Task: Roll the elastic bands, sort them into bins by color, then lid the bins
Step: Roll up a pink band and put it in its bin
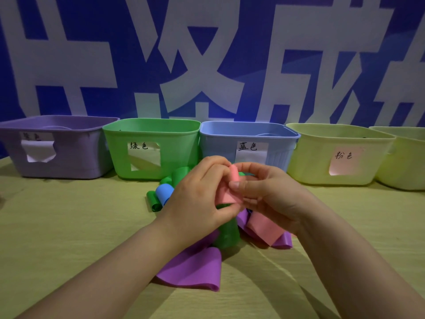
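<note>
Pink band [226, 194] — pinched, seemingly half-rolled

A single view is supplied, taken from a wide-angle camera worn on the head. It is directed forward and somewhat down across the table [69, 226], from the near edge toward the far side. The left hand [197, 199] and right hand [271, 196] are framed close, at centre. The bins [119, 157] are seen in a row across the far side at mid-height, and the upper half is filled by the wall [92, 65] behind them.
</note>
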### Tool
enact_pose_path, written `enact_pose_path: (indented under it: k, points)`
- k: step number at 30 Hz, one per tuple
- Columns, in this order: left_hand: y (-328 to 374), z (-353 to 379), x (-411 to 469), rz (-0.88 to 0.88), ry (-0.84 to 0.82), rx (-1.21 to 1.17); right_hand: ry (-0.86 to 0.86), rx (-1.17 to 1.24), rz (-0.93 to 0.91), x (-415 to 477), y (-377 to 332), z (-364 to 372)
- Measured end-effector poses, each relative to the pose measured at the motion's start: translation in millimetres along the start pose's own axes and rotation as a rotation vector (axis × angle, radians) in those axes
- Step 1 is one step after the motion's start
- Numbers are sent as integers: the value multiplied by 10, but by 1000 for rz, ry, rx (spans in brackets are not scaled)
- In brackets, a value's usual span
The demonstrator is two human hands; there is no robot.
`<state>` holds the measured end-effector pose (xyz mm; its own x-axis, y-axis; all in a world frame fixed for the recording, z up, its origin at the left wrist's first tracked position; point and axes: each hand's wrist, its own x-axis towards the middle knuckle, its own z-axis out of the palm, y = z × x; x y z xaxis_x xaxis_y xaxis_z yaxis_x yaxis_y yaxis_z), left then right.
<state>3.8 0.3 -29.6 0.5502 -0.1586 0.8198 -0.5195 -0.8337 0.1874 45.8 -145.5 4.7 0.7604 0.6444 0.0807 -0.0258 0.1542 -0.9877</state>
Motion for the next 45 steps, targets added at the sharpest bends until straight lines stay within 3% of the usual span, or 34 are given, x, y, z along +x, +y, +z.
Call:
enact_pose_path:
  k: [20, 29, 45]
  points:
    - [-17, -23, -7, 2, -18, -36, -34, 181, 53, 11, -19, -52]
    - [-14, -26, 4, 38, 31, 38, -138, 95, 17, 4, -19, -35]
    - [-4, -24, 3, 17, 19, -18, -81, 175, -2, 25, 4, -39]
